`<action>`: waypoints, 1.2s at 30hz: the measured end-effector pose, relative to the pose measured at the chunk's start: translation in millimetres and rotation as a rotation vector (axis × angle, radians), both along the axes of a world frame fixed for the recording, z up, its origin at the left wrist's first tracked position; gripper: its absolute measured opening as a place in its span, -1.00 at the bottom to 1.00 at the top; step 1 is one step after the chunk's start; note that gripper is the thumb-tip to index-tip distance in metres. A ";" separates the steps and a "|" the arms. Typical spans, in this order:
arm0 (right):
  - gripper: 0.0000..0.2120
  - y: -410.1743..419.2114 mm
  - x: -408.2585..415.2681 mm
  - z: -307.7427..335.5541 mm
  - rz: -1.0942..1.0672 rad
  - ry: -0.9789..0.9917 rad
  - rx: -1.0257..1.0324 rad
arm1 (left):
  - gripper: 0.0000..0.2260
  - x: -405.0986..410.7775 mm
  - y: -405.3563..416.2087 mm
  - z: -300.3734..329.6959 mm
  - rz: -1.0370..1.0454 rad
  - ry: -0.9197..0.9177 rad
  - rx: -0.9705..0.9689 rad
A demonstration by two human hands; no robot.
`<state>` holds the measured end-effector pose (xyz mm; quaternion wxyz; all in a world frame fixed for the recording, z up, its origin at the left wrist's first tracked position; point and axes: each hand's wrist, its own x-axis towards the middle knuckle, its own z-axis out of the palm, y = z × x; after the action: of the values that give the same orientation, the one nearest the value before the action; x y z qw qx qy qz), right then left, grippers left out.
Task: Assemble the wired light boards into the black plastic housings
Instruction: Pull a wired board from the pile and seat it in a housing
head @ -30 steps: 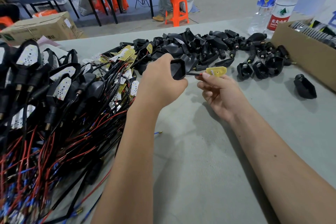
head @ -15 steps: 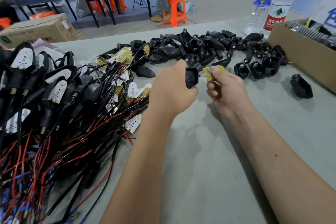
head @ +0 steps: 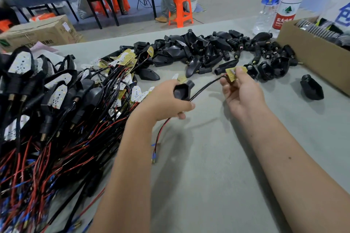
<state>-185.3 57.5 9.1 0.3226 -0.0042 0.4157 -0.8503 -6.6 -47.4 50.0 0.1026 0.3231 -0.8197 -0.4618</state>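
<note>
Light board (head: 234, 74) with its wire is pinched in the right hand (head: 241, 92), just right of the black housing (head: 182, 91) gripped by the left hand (head: 162, 100); not yet seated. Left of this housing lie many finished units (head: 37, 89); behind it, empty housings (head: 198, 49) remain.

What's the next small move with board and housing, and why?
Probably bring the light board in the right hand back to the black housing gripped by the left hand and seat it. The black lead spans the gap between them, and red and black wires hang below the left hand.
</note>
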 end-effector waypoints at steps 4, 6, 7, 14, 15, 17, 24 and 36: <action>-0.83 4.8 -7.6 -1.3 -0.036 -0.030 -0.021 | -0.77 10.4 -3.9 -3.6 0.053 0.064 0.148; -0.84 3.0 -6.2 -3.2 -0.006 0.019 0.017 | -0.78 9.5 -6.9 -3.8 0.090 0.082 0.128; -0.83 2.4 -5.6 -3.5 0.007 0.050 0.039 | -0.78 8.4 -7.2 -4.0 0.091 0.077 0.129; -0.71 -2.1 -1.5 -1.5 0.042 0.153 0.057 | -0.80 -3.3 -0.2 -6.4 0.065 0.051 0.123; -0.61 -3.2 0.8 -1.3 0.092 0.149 0.032 | -0.80 -7.0 0.9 -7.3 0.109 0.081 0.112; -0.43 -4.2 7.2 -1.9 0.253 0.200 0.072 | -0.80 -15.9 4.5 -10.5 0.210 0.176 0.072; -0.84 -6.5 19.5 -9.0 0.495 0.441 0.190 | -0.75 -20.9 9.7 -17.9 0.203 0.232 0.144; -0.83 -3.8 21.7 -3.4 0.441 0.300 0.109 | -0.69 -14.7 1.2 -22.9 0.145 0.252 0.209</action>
<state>-163.5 53.6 5.7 0.4345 -0.2031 0.4932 -0.7257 -21.3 -46.1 27.1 0.2034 0.3299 -0.7224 -0.5726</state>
